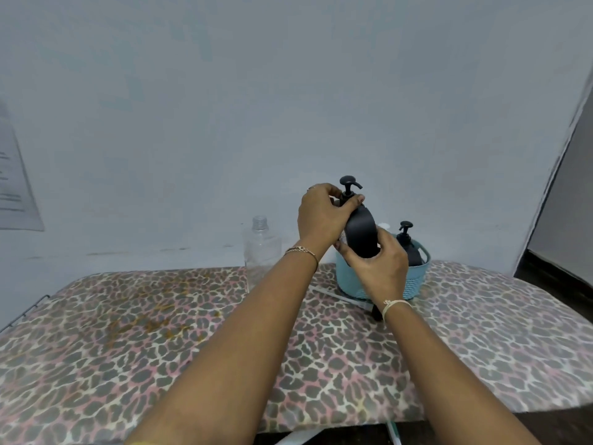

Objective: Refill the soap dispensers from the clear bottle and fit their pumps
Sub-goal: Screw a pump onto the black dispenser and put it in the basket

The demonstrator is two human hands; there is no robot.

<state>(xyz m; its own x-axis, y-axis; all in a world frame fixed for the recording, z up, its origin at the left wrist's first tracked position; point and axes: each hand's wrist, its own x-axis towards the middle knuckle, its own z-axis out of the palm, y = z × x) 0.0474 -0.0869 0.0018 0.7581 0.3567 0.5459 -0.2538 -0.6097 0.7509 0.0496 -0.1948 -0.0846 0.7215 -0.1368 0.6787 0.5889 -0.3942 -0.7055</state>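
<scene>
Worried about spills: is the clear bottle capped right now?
No, the clear bottle stands upright with its threaded neck bare, no cap on it.

My feed is evenly lit but rather dim, with a cool bluish cast over the wall point(288, 91). The light is soft, and I find no hard shadows or glare. The wide lens bends the borders: the wall edge point(554, 175) on the right leans and the surface point(160, 332) bows. Everything looks slightly soft. The paper point(16, 175) at far left is smeared, its lines unreadable. The bottle point(261, 252) barely separates from the wall, and the dispenser point(361, 232) reads as flat black.
</scene>
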